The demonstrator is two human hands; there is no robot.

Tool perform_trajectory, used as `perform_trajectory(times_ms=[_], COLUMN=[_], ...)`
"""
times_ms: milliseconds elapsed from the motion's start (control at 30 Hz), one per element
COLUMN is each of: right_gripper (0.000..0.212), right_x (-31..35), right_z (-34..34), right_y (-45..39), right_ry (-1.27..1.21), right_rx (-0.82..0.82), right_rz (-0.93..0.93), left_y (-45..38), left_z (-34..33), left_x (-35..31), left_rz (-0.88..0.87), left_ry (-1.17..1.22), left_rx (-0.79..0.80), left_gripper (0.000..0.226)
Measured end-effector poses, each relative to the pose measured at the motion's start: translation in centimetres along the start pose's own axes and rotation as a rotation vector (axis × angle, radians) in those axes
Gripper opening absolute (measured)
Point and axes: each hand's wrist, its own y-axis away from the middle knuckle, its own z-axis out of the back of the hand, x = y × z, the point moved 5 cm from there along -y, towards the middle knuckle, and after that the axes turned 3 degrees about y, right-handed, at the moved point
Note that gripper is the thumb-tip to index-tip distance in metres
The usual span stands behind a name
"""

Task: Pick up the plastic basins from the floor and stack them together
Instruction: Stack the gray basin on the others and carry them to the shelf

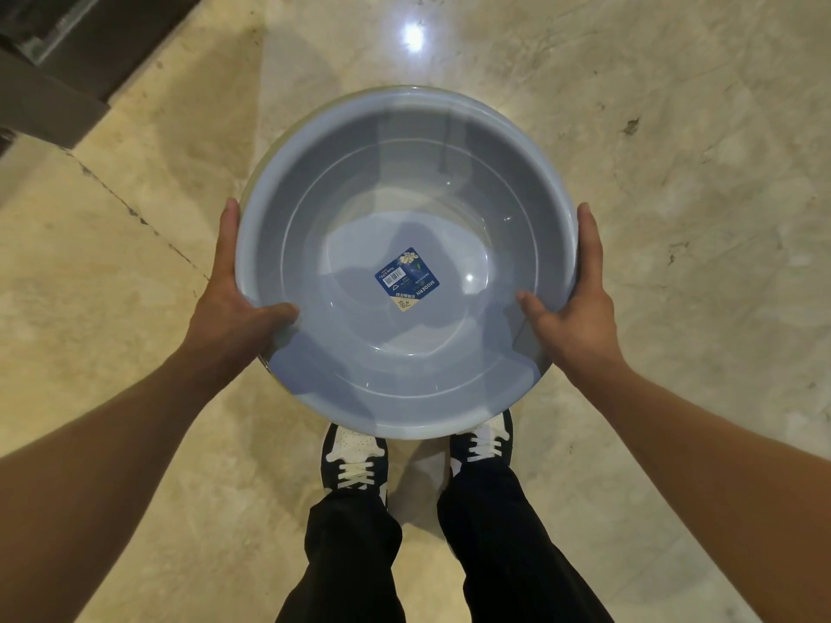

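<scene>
A round blue-grey plastic basin [404, 195] fills the middle of the head view, held level above the floor in front of me. A blue label [403, 279] sticks to its inner bottom. A thin greenish edge shows under its rim at the upper left, so another basin seems nested below it. My left hand [234, 308] grips the left rim, thumb inside the bowl. My right hand [573, 308] grips the right rim the same way. No other basin lies on the visible floor.
Polished beige stone floor [674, 173] surrounds me, with a lamp's reflection at the top centre. A dark step or doorway edge [58, 69] runs across the upper left corner. My feet in dark and white sneakers [355, 460] stand right under the basin.
</scene>
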Motion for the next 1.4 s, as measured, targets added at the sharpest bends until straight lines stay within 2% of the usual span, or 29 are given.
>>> perform_trajectory(times_ms=[367,500,600,700,833,967,1067,1133,1267,1400], right_gripper=[0.096,0.101,0.103,0.099,0.095,0.097,0.099,0.098,0.098,0.09], right_x=[-0.2,2.4,6.6,13.1,23.3,34.2,41.8,46.2,52.2,55.0], right_z=[-0.2,2.4,6.6,12.7,22.9,35.4,45.2,51.5,61.8,69.5], right_y=[-0.6,-1.2,-1.0,-0.3,2.6,8.1,13.8,18.0,26.2,34.4], right_ry=[-0.023,-0.026,-0.029,-0.033,-0.038,-0.018,-0.025,-0.059,-0.1,-0.135], right_rx=[0.003,0.062,0.061,0.039,-0.006,-0.065,-0.106,-0.137,-0.213,-0.333], right_rz=[-0.014,0.008,-0.005,0.071,0.117,0.114,0.107,0.123,0.164,0.105], left_y=[0.3,2.0,3.9,6.1,10.7,19.3,26.8,32.0,41.1,47.9], left_z=[-0.5,-0.2,0.8,2.3,5.1,8.1,9.7,9.9,9.7,8.1], left_x=[-1.2,-4.4,-9.0,-16.6,-30.0,-45.8,-58.1,-65.3,-75.9,-84.0], left_rz=[0.008,0.026,0.041,0.009,-0.048,-0.096,-0.186,-0.185,-0.17,-0.215], left_ry=[0.017,0.086,0.068,0.025,0.046,0.056,-0.004,-0.025,-0.069,-0.213], left_rx=[-0.063,-0.048,-0.083,-0.086,-0.098,-0.082,-0.005,0.052,0.042,0.143], left_gripper=[0.115,0.111,0.113,0.114,0.115,0.104,0.091,0.083,0.064,0.049])
